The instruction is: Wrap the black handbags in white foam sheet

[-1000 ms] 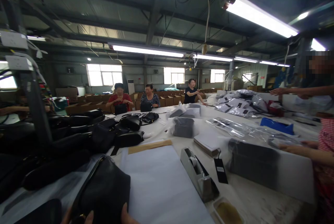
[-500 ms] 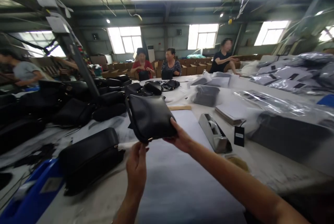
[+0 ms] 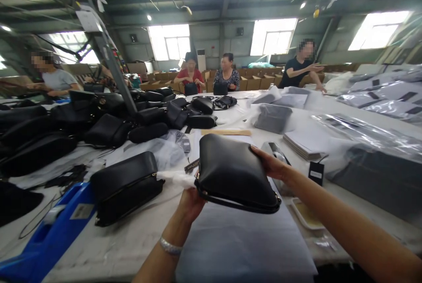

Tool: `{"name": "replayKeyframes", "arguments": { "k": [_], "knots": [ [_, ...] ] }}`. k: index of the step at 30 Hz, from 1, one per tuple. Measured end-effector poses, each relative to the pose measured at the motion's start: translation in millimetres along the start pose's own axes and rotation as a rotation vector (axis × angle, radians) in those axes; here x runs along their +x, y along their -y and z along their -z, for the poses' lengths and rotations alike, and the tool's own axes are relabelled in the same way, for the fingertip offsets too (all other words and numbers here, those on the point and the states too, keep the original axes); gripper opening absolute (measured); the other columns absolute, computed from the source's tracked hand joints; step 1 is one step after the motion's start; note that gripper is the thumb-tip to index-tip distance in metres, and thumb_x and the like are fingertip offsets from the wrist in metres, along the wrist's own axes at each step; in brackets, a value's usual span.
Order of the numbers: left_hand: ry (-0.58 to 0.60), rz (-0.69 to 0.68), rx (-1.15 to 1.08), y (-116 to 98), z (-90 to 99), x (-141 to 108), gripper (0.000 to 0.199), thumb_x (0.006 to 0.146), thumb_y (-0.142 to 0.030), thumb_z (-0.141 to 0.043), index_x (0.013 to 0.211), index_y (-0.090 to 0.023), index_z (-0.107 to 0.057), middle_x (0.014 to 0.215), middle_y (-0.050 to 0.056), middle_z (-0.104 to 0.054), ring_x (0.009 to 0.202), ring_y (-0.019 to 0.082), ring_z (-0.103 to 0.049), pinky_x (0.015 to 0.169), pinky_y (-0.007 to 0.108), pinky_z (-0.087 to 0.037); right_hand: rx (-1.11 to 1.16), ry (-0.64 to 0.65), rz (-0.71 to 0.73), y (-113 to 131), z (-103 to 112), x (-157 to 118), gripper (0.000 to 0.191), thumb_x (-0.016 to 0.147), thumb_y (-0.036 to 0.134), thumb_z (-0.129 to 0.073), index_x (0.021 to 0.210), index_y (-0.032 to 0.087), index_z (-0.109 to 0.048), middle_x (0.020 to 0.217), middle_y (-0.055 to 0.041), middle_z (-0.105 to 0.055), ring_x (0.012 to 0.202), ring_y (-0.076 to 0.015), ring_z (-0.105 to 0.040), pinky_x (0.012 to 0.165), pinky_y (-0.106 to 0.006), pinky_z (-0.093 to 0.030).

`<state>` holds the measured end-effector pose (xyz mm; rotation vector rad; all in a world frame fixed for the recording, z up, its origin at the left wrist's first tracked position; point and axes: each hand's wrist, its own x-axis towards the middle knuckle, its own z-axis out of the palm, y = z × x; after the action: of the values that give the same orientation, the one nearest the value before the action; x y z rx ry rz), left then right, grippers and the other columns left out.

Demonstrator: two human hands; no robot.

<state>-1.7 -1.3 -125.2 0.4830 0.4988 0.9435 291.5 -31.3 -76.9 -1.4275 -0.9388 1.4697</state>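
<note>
A black leather bag (image 3: 232,171) with gold-coloured hardware is held up over the white sheet (image 3: 244,248). My left hand (image 3: 191,204) grips its lower left corner, the fingertips partly hidden behind the bag. At the bag's right side, my right hand (image 3: 268,162) has hold of the edge, with the thumb near the top and other fingers hidden underneath. A dark tag (image 3: 192,165) with light lettering sticks out at the bag's left. Another black bag (image 3: 127,184) lies on the table to the left of my left hand.
Many black bags (image 3: 107,130) are piled at the left, behind a blue tape dispenser (image 3: 62,234). To the right are stacked cards (image 3: 301,144), a black tag (image 3: 315,173), a small tray (image 3: 306,213) and wrapped grey bundles (image 3: 372,182). Several people work across the table.
The bag has come nearer and turned, its strap edge now facing me. Both hands moved right with it, and my left hand now grips its corner. The view has shifted left.
</note>
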Motion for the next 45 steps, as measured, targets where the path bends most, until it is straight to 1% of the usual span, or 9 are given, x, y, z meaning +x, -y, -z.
{"name": "replayKeyframes", "arguments": {
  "k": [6,11,19,25,28,31,35,42,45],
  "knots": [
    [-0.011,-0.049,-0.031,-14,18.8,5,0.069,0.089,-0.006,-0.054,0.150,-0.029,-0.030,0.128,0.008,-0.064,0.106,0.015,-0.067,0.090,0.027,-0.055,-0.017,0.045,-0.029,-10,24,15,0.048,0.089,0.056,-0.053,0.107,0.015,-0.069,0.110,-0.0119,-0.072,0.096,-0.0240,-0.068,0.091,-0.036,-0.052],
    [-0.053,-0.019,0.019,-13,26.3,12,0.050,0.090,-0.008,-0.054,0.138,-0.022,-0.051,0.131,0.009,-0.062,0.099,0.014,-0.068,0.075,0.019,-0.057,-0.033,0.028,-0.031,-19,18,24,0.049,0.087,0.057,-0.056,0.107,0.015,-0.070,0.103,-0.0131,-0.073,0.093,-0.0263,-0.069,0.089,-0.039,-0.053],
    [-0.219,-0.210,-0.061,-16,41.1,19,0.044,0.085,-0.004,-0.060,0.124,-0.023,-0.062,0.109,0.005,-0.072,0.089,0.012,-0.070,0.085,0.024,-0.057,-0.025,0.035,-0.029,-24,18,31,0.055,0.085,0.064,-0.054,0.109,0.016,-0.068,0.113,-0.0119,-0.071,0.099,-0.0252,-0.067,0.093,-0.037,-0.050],
    [-0.325,-0.211,0.128,-22,49.5,18,0.046,0.078,-0.003,-0.065,0.121,-0.018,-0.064,0.094,0.004,-0.075,0.072,0.012,-0.071,0.064,0.019,-0.057,-0.114,-0.212,0.013,-34,12,44,0.064,0.082,0.069,-0.055,0.129,0.024,-0.056,0.132,-0.0098,-0.061,0.114,-0.0268,-0.061,0.093,-0.040,-0.049],
    [-0.382,-0.220,0.169,-30,47.9,12,0.037,0.085,-0.008,-0.059,0.120,-0.019,-0.065,0.107,0.006,-0.074,0.084,0.014,-0.072,0.066,0.021,-0.058,-0.157,-0.322,0.022,-44,7,43,0.076,0.081,0.073,-0.051,0.143,0.030,-0.041,0.148,-0.0104,-0.046,0.127,-0.0288,-0.052,0.096,-0.045,-0.047],
    [-0.328,-0.170,0.219,-33,40.7,5,0.037,0.089,-0.019,-0.059,0.126,-0.020,-0.062,0.116,0.007,-0.071,0.095,0.016,-0.070,0.069,0.022,-0.058,-0.209,-0.375,0.004,-51,3,35,0.094,0.075,0.079,-0.054,0.152,0.033,-0.024,0.155,-0.0120,-0.035,0.133,-0.0312,-0.046,0.101,-0.050,-0.042],
    [-0.284,-0.153,0.381,-27,26.9,4,0.061,0.076,-0.016,-0.073,0.134,-0.024,-0.056,0.112,0.004,-0.072,0.082,0.013,-0.071,0.062,0.016,-0.053,-0.247,-0.415,-0.001,-50,-3,22,0.105,0.070,0.080,-0.059,0.154,0.033,-0.018,0.155,-0.0133,-0.033,0.136,-0.0337,-0.040,0.108,-0.053,-0.035],
    [-0.249,-0.342,0.532,-26,31.6,31,0.065,0.074,-0.013,-0.071,0.136,-0.023,-0.054,0.117,0.006,-0.070,0.106,0.016,-0.066,0.100,0.028,-0.045,-0.227,-0.495,0.096,-57,-13,16,0.098,0.075,0.073,-0.060,0.154,0.029,-0.023,0.147,-0.0138,-0.046,0.131,-0.0291,-0.048,0.112,-0.045,-0.032],
    [-0.357,-0.534,0.849,-32,40.1,34,0.055,0.077,-0.014,-0.067,0.131,-0.023,-0.058,0.136,0.009,-0.058,0.131,0.024,-0.050,0.113,0.040,-0.033,-0.281,-0.523,0.137,-67,-12,16,0.089,0.080,0.072,-0.055,0.152,0.028,-0.028,0.147,-0.0112,-0.047,0.133,-0.0291,-0.046,0.113,-0.046,-0.031]
  ]
}}
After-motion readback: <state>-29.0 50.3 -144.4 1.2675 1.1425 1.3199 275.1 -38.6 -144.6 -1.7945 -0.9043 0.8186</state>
